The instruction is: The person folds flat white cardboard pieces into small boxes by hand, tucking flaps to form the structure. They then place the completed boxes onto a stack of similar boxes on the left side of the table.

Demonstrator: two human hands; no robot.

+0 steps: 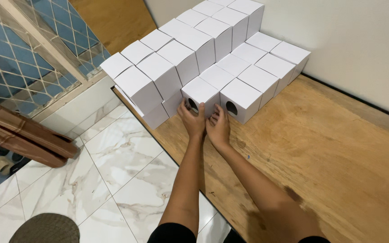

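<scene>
- Forearms come in from the bottom edge, both reaching fwd over the wooden worktop (338, 148), marble floor tiles (113, 166) off to the left.
- Left hand (192, 120) has fingers spread on the front face of a white box (200, 92), w/ a round hole in that face. Grip looks released, flat press, not clenched round anything.
- Right hand (219, 128) sits just beside it, fingertips touching the lower right corner of the same box, also not closed on anything afaict.
- Box is front row, near the worktop's left edge, tight against a second holed box (241, 100) on its right.
- Imo best way here: push w/ both palms evenly, low on the face, so it slides square and doesn't tilt or dent.
- Behind: rest of the white boxes (203, 40), stacked two high on the left, running back to the wall (361, 40).
</scene>
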